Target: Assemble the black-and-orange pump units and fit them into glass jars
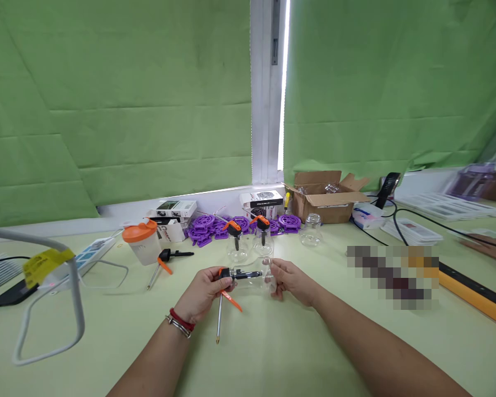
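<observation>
My left hand (pixel 209 286) is closed on a black spray head (pixel 226 273) with an orange lever and a thin metal nozzle pointing toward me. Its black stem lies inside a clear bottle (pixel 248 282), held sideways above the table. My right hand (pixel 291 280) grips the bottle's wide base; whether the neck is fully seated cannot be seen. Just beyond stand two clear bottles (pixel 237 252) topped with similar black and orange heads. An empty clear bottle (pixel 312 231) stands to their right. A loose spray head (pixel 165 256) lies on the left.
Purple plastic parts (pixel 202 226) and small printed boxes (pixel 262 199) line the back. An open cardboard box (pixel 328 201) stands behind right. An orange-lidded cup (pixel 143 242) and a grey metal frame (pixel 78 309) are left. Another person's hand (pixel 485 248) shows far right, near cables.
</observation>
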The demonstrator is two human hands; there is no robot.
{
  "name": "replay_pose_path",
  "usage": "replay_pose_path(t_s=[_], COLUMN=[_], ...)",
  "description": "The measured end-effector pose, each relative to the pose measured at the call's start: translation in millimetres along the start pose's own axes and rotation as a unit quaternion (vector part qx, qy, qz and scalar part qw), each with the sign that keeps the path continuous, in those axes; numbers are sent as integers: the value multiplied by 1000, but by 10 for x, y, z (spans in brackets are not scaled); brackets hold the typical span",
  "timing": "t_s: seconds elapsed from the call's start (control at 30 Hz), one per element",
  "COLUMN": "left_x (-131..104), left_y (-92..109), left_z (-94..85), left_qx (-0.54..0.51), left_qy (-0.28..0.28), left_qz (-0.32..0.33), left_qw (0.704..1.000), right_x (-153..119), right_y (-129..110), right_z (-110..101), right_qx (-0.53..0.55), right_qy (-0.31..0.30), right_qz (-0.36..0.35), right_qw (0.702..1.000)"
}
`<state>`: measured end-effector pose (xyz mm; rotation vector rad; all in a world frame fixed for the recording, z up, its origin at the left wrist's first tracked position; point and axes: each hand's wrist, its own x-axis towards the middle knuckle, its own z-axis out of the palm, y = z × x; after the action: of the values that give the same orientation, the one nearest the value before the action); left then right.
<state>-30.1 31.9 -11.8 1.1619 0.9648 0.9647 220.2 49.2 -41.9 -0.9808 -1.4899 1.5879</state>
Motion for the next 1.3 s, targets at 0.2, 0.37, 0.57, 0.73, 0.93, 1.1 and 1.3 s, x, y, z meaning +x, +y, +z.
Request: replay_pose_path(t_s=[0.2,0.37,0.57,0.73,0.93,1.1,1.3], left_x=[-13,1,4,-3,-3,-15,-10], left_y=[19,35,27,14,13,16,34], left_z=[46,-9,-11,5,26,75,45], left_qx=[10,-11,-22,-15,-10,2,13], left_qy=[8,13,12,12,9,4,8], left_qz=[-9,-5,-3,-9,-14,-14,-9], left_qw=[1000,1000,1000,1000,1000,1000,1000], right_x=[21,-105,-122,-73,-31,41,19], right_y=[80,-114,-128,-82,-77,45,54], right_z=[-26,-35,-8,-18,2,23,-25], right_qx=[-39,-52,-52,-33,-1,8,-64], right_qy=[-16,-6,-20,-11,-6,17,0], right_qz=[58,-45,-99,-71,-21,80,86], right_qw=[997,998,994,997,1000,997,994])
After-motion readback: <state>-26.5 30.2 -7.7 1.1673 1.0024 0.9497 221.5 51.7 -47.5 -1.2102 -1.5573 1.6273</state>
